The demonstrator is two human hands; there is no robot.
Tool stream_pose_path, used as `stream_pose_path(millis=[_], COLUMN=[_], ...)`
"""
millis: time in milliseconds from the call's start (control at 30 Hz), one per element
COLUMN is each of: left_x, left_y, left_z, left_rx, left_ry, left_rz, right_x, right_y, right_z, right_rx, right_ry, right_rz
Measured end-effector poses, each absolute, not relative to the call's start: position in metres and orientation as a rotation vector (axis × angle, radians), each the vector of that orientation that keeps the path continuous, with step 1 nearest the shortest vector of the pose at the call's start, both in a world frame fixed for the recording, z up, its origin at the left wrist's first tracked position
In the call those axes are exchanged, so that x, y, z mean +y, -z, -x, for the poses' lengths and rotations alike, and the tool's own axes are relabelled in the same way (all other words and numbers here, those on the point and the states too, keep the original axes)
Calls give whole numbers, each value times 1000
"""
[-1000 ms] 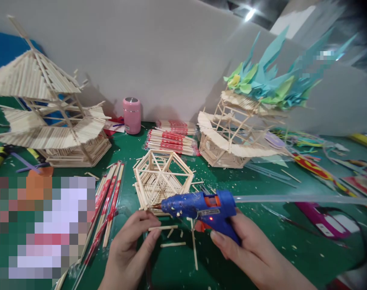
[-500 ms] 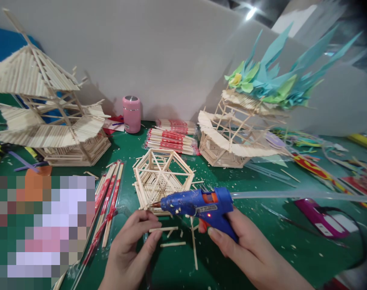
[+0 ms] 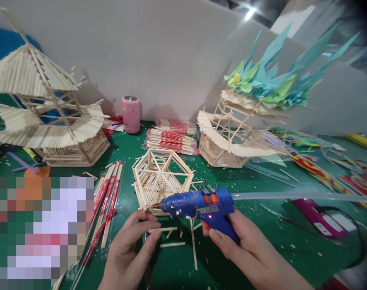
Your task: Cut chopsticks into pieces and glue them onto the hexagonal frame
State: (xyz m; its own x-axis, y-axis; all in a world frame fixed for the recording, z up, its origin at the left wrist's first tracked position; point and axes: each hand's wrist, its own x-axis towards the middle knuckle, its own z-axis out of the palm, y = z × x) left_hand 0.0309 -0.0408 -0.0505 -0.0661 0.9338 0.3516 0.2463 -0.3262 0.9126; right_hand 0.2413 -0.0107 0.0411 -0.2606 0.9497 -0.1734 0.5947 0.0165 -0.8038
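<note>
Blue plastic is seen on the glue gun (image 3: 186,202), whose body is spotted with pale crumbs; one small red light is lit, and one clear glue stick (image 3: 276,196) is extended from its back. Its handle is gripped by the right hand (image 3: 246,245), and its nozzle is held at the near left corner of the wooden frame (image 3: 161,174); whether they touch cannot be told. One such small frame is counted, six-sided, with sticks crossed in its open top, and it is placed on the green table (image 3: 219,266). One short stick (image 3: 169,229) is pinched between thumb and fingers of the left hand (image 3: 131,241). Two larger stick models (image 3: 53,135) are placed farther back, with one pink flask (image 3: 131,117) between them.
</note>
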Motion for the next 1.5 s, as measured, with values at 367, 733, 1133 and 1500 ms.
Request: stream_pose_path(millis=[367, 733, 1133, 1500], left_x=[-39, -41, -42, -42], left_y=[50, 50, 50, 49], left_z=[-31, -31, -30, -30], left_rx=[1262, 1310, 1298, 1308], left_ry=[-1415, -1423, -1432, -1416], left_rz=[-1631, -1588, -1574, -1576], right_x=[-9, -11, -13, -15], right_y=[-37, -39, -40, -41], right_z=[-246, -250, -251, -257], right_rx=[-2006, -1942, -1865, -1782], right_ry=[-1064, -1046, -1070, -1145], right_rz=[1535, 1599, 1621, 1591])
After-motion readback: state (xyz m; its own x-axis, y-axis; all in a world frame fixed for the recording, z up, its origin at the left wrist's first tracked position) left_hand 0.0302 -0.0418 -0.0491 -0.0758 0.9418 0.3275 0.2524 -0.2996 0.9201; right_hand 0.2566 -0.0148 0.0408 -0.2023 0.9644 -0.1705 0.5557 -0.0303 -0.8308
